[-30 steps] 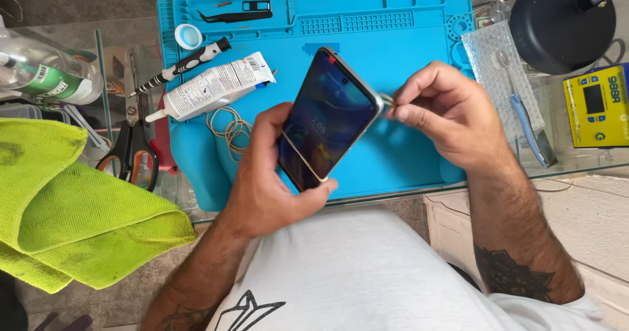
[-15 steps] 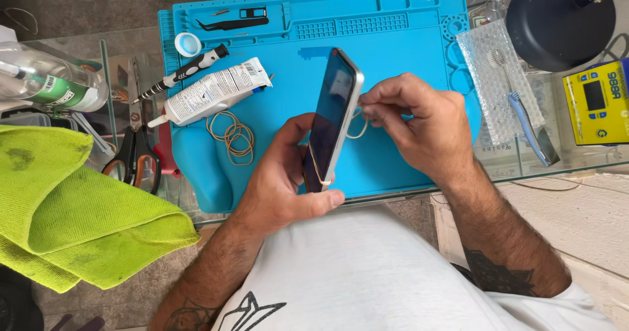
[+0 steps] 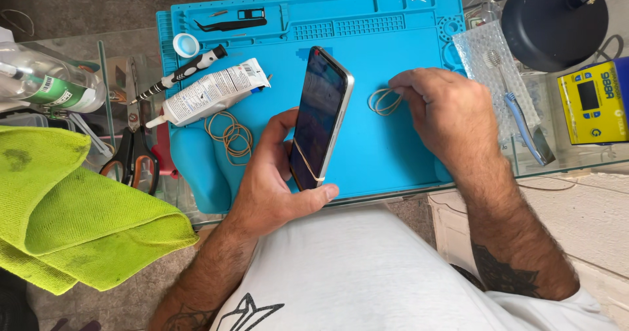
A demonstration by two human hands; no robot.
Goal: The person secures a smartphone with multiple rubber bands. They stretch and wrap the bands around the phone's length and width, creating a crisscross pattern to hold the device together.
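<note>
My right hand (image 3: 445, 111) has left the phone (image 3: 319, 118) and now pinches a rubber band (image 3: 383, 100) on the mat (image 3: 386, 154) beside it; my left hand (image 3: 275, 180) grips the phone upright, one band already around it

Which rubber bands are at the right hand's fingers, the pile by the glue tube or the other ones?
The rubber bands right of the phone, touching the right hand; the other pile lies untouched below the glue tube.

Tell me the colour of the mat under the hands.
Bright blue. The work mat shows plainly in the head view, its only view.
</note>
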